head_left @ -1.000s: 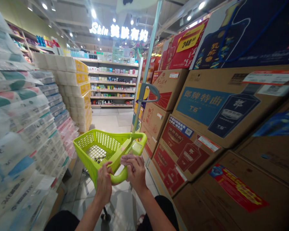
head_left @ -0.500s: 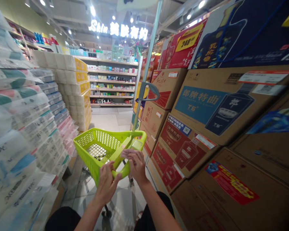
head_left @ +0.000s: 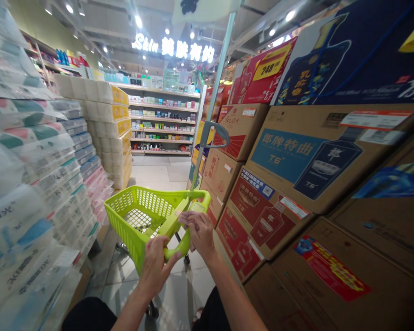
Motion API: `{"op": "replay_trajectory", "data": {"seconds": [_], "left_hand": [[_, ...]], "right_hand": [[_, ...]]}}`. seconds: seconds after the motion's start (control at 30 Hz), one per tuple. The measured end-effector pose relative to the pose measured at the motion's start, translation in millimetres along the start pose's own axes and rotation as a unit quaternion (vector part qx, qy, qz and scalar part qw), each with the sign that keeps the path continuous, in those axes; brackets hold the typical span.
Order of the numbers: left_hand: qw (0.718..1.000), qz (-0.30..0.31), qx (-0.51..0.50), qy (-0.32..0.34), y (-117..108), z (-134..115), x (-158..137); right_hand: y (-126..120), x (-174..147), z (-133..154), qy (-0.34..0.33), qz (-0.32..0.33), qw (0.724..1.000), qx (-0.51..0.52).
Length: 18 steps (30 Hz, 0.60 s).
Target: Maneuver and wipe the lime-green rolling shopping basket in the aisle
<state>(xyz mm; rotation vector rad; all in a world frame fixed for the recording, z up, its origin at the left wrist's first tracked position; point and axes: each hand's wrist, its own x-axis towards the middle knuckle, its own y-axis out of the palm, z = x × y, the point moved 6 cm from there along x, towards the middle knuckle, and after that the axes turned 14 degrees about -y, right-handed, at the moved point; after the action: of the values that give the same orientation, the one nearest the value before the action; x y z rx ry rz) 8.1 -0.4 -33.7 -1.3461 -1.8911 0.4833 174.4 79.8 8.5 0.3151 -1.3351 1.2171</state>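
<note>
Lime-green shopping cart (head_left: 127,235) here, liquor cartons (head_left: 250,193) alongside. Left hand (head_left: 154,261) rests on cart handle (head_left: 176,250), grip unclear; right hand (head_left: 202,233), apart, pinches pinkish cloth (head_left: 184,218) by it.

The shopping cart (head_left: 171,220) is lime green and lattice-patterned, the cloth (head_left: 185,217) greyish pink.

Cart (head_left: 127,239) is showing smooth, glossy plastic. Pole (head_left: 216,87) by cart's right edge is gleaming like metal. Wad (head_left: 184,219) is looking crumpled, clothlike. Boxes (head_left: 285,149) are showing matt cardboard; packs (head_left: 48,156) are glinting in plastic film.
</note>
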Motion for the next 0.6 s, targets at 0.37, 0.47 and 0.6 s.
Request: {"op": "replay_trajectory", "data": {"seconds": [0.37,0.47,0.6], "left_hand": [[0.997,-0.009,0.046,0.067,-5.5,-13.3,-14.8],[0.996,-0.020,0.047,0.078,-7.6,-16.0,-18.4],[0.995,-0.025,0.050,0.085,-8.5,-15.4,-19.6]], "right_hand": [[45.1,66.6,-16.9,0.039,0.193,0.973,-0.124],[64.8,66.2,-21.4,0.068,0.251,0.952,-0.162],[94.1,52.9,-20.6,0.039,0.399,0.909,-0.111]]}}
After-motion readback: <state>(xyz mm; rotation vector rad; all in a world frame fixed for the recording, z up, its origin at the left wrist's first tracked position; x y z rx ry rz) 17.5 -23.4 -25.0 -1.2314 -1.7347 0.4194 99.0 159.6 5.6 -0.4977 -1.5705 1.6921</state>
